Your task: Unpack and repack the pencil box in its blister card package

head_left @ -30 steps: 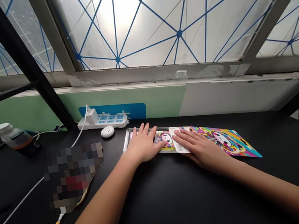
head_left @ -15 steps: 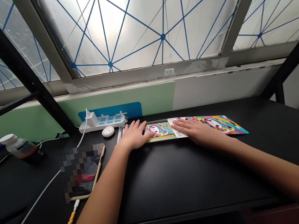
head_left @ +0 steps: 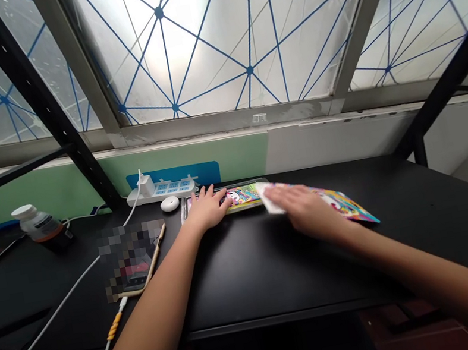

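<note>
While the black desk runs back to the wall, its front edge cuts across low in my view, so my best moving room is the stretch of desktop between the left forearm and the right forearm, plus the bit right of the cartoon-print card. Left side's tighter: a phone sits just beside the left forearm and a white cable loops around there.

Counting up from my end: one flat cartoon-print box with clear edging, one card, one power strip with one white plug in it, one white earbud case, one white-capped bottle, one phone (partly pixelated) and two slanting black posts, one on each side.

The box lies flat near the desk's back edge, right of the earbud case. The left hand rests palm-down on its left part, fingers fanned out, loose, just touching. The right hand lies over the card's left part, fingers together and kinda blurry. Thumb's hidden, so I can't tell if it's pinching the card or only pressing on it. The card slants down to the right, its left end right by the box's right end; can't tell if they touch.
</note>
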A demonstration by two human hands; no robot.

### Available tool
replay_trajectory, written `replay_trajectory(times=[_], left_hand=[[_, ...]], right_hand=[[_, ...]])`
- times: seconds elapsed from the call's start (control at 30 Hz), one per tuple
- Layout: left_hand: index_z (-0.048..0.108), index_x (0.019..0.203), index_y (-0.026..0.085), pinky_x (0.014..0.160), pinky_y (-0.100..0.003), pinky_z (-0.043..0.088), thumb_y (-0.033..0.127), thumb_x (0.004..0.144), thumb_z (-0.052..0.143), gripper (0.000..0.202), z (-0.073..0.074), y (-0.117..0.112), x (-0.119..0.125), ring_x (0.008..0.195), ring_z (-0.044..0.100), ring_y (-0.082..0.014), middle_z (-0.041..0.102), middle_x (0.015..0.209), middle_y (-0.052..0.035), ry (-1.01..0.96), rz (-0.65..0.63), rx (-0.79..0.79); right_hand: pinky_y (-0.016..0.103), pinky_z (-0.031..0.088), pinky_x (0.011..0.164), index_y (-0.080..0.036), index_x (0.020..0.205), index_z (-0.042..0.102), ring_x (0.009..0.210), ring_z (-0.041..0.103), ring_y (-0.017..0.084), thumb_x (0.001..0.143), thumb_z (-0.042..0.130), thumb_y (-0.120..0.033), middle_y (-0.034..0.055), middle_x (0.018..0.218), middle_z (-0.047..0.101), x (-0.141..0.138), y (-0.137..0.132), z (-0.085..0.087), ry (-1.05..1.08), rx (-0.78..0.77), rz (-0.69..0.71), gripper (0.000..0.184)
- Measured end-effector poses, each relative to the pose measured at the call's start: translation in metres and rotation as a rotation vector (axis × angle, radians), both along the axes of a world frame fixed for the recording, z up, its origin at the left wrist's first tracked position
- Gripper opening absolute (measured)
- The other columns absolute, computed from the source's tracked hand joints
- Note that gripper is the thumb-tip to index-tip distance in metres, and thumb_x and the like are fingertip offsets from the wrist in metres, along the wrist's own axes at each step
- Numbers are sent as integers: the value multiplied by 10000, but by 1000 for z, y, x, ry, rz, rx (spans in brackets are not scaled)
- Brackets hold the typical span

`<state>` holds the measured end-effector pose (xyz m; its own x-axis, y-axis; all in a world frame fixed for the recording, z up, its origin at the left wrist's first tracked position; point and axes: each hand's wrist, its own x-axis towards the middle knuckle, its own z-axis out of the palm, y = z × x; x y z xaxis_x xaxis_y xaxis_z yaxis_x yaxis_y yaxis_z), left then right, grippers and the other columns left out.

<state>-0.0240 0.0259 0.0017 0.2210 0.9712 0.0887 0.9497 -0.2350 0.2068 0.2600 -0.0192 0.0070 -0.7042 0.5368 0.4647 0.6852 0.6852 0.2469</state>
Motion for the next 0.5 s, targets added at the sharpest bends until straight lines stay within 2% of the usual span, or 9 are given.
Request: replay_trajectory(times=[0.13,0.2,0.27,0.33,0.43,0.5], left_hand=[[459,1477,257,1172,-578,202,585,999,283,606,-2,0,3,1498,234,-360,314,1619,-119,-5,-7,36],[470,1466,240,1174,-570,206,577,999,297,601,-4,0,6,1497,233,-368,317,1615,-129,-4,-13,50],[472,1464,234,1173,-575,207,570,1001,307,596,-4,-1,9,1496,227,-378,319,1613,-137,1,-22,61],[468,1469,236,1173,-574,212,562,1004,313,589,-5,-3,12,1493,235,-379,333,1607,-137,9,-36,68],[466,1470,251,1176,-558,225,565,1007,310,581,-5,-5,15,1486,267,-363,358,1597,-124,23,-61,75],[467,1468,261,1175,-553,232,572,1007,304,579,-6,-5,16,1481,283,-354,367,1594,-116,30,-71,79]], right_hand=[[530,473,1005,-89,1358,563,1199,618,330,920,426,-81,196,1354,625,-57,-65,-10,-140,-105,314,459],[515,473,1014,-63,1386,528,1224,600,334,939,450,-119,217,1380,599,-82,-77,-14,-166,-221,361,457],[495,450,1055,-58,1412,500,1289,548,336,979,471,-211,222,1423,559,-101,-69,-15,-144,-325,359,460],[475,405,1107,-78,1404,512,1342,495,323,996,493,-305,208,1439,547,-114,-47,-17,-57,-412,369,467],[429,409,1102,-141,1317,592,1291,544,268,992,493,-249,154,1348,631,-123,-17,-20,119,-529,412,356],[397,444,1056,-168,1250,629,1218,592,241,983,484,-197,126,1272,674,-122,-9,-23,185,-569,433,305]])
